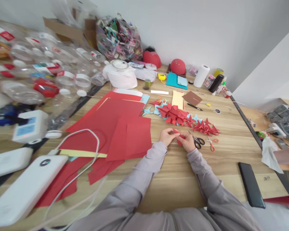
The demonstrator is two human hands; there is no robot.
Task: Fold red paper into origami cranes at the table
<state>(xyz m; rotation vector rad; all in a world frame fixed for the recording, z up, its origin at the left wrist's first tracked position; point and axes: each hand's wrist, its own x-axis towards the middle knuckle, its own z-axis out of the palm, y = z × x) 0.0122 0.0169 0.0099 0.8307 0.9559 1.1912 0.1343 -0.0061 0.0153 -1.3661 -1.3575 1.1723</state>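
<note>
Two bare hands meet over the counter (173,179), the left hand (167,136) and the right hand (188,142) both pinching one small red paper piece (180,140) between thumbs and fingers; its exact folds are mostly hidden by the fingers. The piece sits just above the wood, in front of the wearer's chest, with grey sleeves running back from either wrist. Just beside the right hand lie black-handled scissors (198,142), their blades partly covered by the hand, and near those, further right, orange-handled scissors (212,145) with the handles toward the wearer. Beyond the hands spreads a heap of folded red shapes (172,114), which runs on the right into a cluster of pointed red stars (205,126); a light blue star (148,110) lies at its left end. Left of the hands, large red sheets (125,109) overlap one another. Behind the heap are a yellow sheet (177,99), a brown sheet (192,98) and a black pen (195,106). A dark phone (251,184) rests well apart at the right, while clear bottles (65,80) crowd the far left.
</note>
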